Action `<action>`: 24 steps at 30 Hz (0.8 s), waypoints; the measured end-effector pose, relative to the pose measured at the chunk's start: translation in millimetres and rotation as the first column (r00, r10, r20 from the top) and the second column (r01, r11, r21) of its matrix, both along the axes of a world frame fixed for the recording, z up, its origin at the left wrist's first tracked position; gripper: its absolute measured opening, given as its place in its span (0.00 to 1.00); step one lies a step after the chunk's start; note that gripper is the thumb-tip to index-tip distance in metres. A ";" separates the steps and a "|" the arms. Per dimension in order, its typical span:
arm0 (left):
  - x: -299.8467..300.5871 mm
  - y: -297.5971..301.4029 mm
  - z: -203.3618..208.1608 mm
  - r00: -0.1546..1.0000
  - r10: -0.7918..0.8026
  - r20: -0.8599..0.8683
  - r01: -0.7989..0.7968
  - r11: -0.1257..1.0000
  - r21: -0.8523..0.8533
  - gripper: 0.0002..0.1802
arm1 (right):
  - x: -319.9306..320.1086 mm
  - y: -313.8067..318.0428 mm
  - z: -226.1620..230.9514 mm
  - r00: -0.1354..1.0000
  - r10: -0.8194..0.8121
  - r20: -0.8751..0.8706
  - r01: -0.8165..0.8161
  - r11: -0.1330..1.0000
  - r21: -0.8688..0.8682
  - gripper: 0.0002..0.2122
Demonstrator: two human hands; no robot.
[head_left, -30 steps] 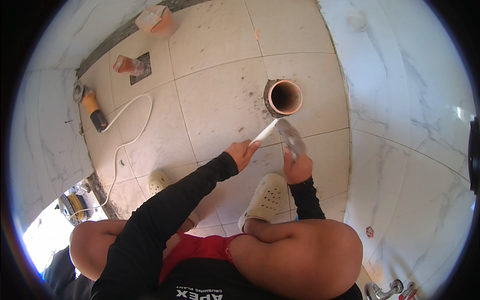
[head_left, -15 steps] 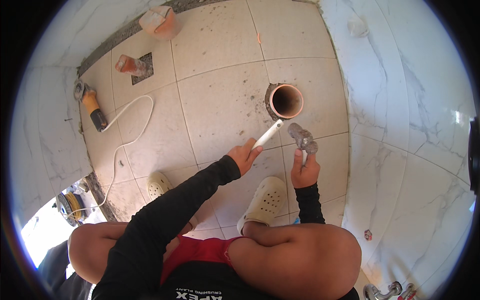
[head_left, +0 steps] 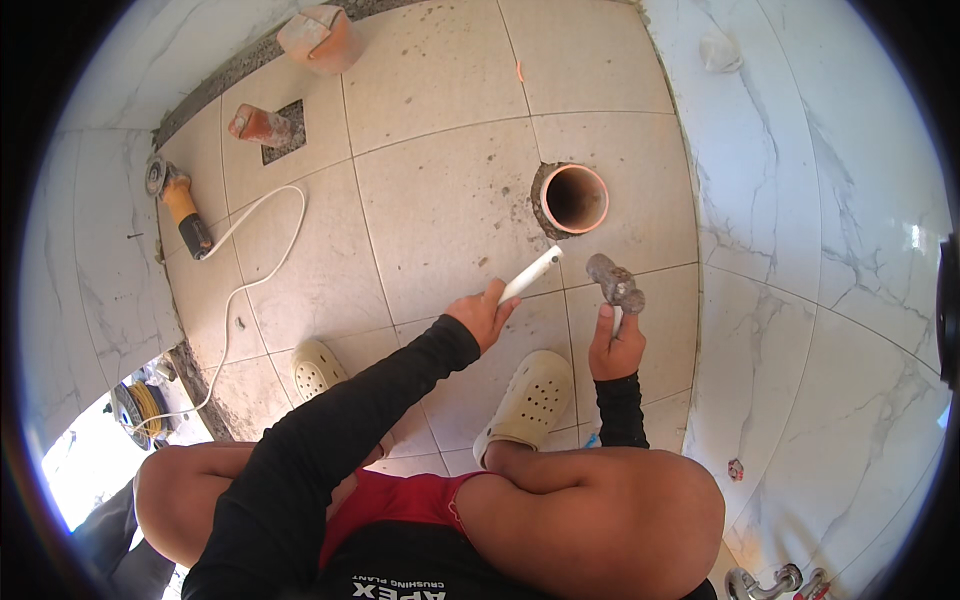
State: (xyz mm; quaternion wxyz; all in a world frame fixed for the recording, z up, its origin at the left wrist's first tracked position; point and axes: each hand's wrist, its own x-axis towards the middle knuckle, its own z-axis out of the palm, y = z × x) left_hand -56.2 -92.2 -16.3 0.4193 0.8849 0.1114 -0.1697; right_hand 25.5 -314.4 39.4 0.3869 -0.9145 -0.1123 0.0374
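Note:
My left hand (head_left: 480, 316) is closed around a slim white bar (head_left: 531, 275) with a small dark hole near its far end. That end points toward an orange pipe opening (head_left: 575, 199) set in the tiled floor, and a small gap lies between them. My right hand (head_left: 616, 347) grips a hammer (head_left: 615, 283) by its pale handle just below the head. The head is brownish grey, crusted and blunt at both ends. It is to the right of the bar, apart from it, and nearer to me than the pipe. Broken tile and grey mortar ring the pipe's left side.
An angle grinder (head_left: 183, 208) lies at the left wall, its white cord (head_left: 233, 300) looping to a cable reel (head_left: 141, 411). An orange pipe piece (head_left: 260, 127) leans by a square floor cutout (head_left: 285, 135). A larger orange container (head_left: 320, 42) stands far off. Marbled wall tiles rise at right.
The right hand and hammer have shifted slightly right and a little nearer to me. The left hand and white bar have moved slightly left.

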 end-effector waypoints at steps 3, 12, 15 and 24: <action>1.2 1.8 -1.0 1.000 -0.008 -0.029 0.007 1.000 -0.018 0.18 | 0.2 2.1 -3.1 0.999 0.013 0.049 -0.015 0.999 0.033 0.15; 0.9 -1.6 3.5 0.999 0.020 -0.035 -0.020 1.000 -0.004 0.19 | 0.0 7.2 4.0 0.999 0.035 -0.012 -0.035 0.999 0.008 0.14; 1.9 1.0 4.2 0.999 0.024 -0.049 -0.025 1.000 -0.018 0.18 | 0.8 11.2 7.2 0.998 0.048 0.038 -0.049 0.998 0.030 0.14; 0.6 3.1 0.8 0.999 0.015 -0.030 -0.015 0.999 -0.028 0.19 | 2.6 14.7 14.5 0.992 0.112 0.062 -0.115 0.992 0.052 0.14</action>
